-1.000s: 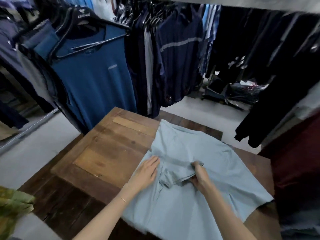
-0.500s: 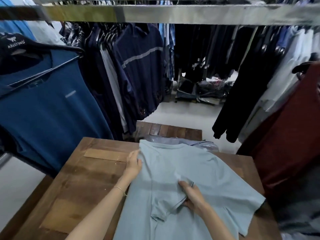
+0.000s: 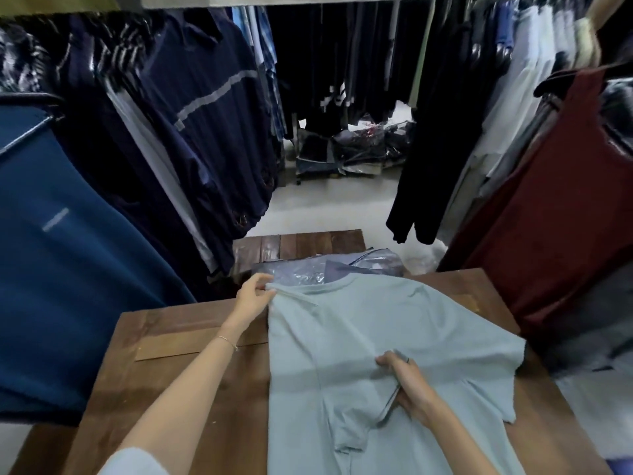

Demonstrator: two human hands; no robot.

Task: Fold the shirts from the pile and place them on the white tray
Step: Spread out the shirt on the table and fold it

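A pale blue-green T-shirt point(image 3: 342, 337) lies spread on the wooden table point(image 3: 178, 365), its left side folded inward over the body. My left hand point(image 3: 251, 296) pinches the shirt's top left corner by the collar. My right hand point(image 3: 407, 382) grips the folded-in sleeve's edge near the shirt's middle. The right sleeve point(image 3: 493, 358) lies flat toward the table's right edge. No white tray shows in this view.
A plastic-wrapped garment point(image 3: 329, 269) lies just beyond the shirt's collar. Racks of hanging clothes close in: a blue shirt point(image 3: 58, 269) at left, navy ones point(image 3: 205, 114) behind, a dark red one point(image 3: 555, 217) at right. Pale floor point(image 3: 325, 207) lies beyond the table.
My left hand slid up the folded edge to the collar corner and pinched it. My right hand kept its hold on the folded sleeve. The camera view tilted up and swung right.
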